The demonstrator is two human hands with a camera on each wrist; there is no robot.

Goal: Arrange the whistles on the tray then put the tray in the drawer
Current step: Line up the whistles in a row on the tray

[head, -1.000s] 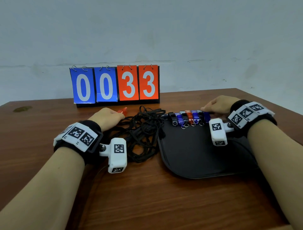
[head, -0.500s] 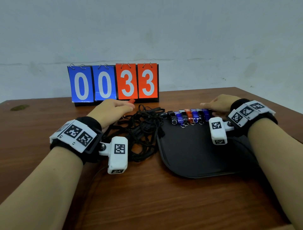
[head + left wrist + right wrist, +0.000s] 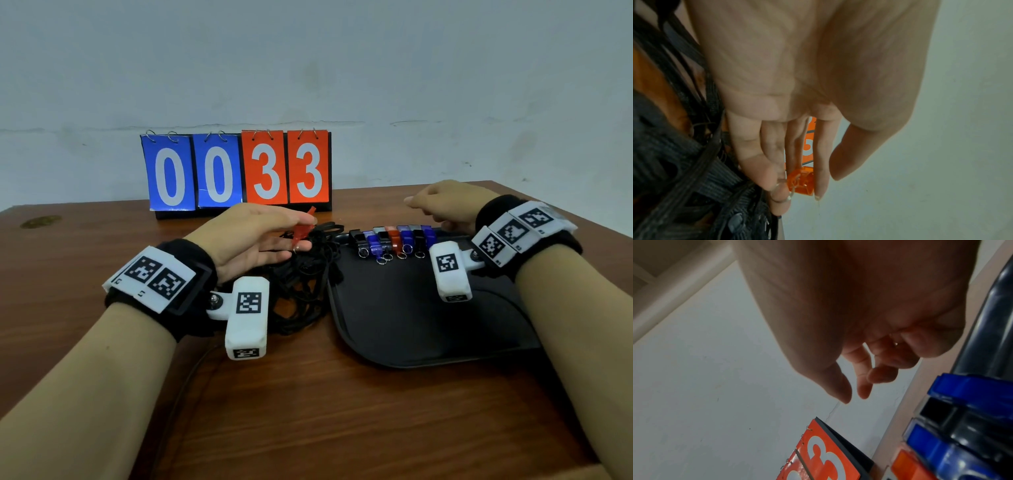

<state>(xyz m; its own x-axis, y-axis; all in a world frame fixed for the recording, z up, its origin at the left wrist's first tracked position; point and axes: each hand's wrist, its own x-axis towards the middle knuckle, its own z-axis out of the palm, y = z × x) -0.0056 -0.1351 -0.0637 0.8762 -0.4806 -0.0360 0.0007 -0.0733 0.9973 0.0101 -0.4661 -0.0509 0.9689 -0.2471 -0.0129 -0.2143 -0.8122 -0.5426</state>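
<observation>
My left hand point(image 3: 306, 238) hovers over a tangle of black lanyards point(image 3: 301, 284) and pinches an orange whistle point(image 3: 302, 229) between its fingers. The left wrist view shows that orange whistle point(image 3: 800, 181) wedged between the fingers of the left hand point(image 3: 809, 193), its key ring against a fingertip. A black tray point(image 3: 411, 318) lies to the right. Several blue, black and orange whistles point(image 3: 394, 240) stand in a row along its far edge. My right hand point(image 3: 424, 212) hangs above the row's right end, loosely curled and holding nothing; the right wrist view shows the same of the right hand point(image 3: 855, 398).
A flip scoreboard point(image 3: 236, 171) reading 0033 stands at the back of the wooden table point(image 3: 342, 411), against the wall. The lanyard tangle touches the tray's left rim. No drawer is in view.
My left hand has lifted the orange whistle off the table and carried it right, toward the tray. My right hand has risen off the end of the whistle row.
</observation>
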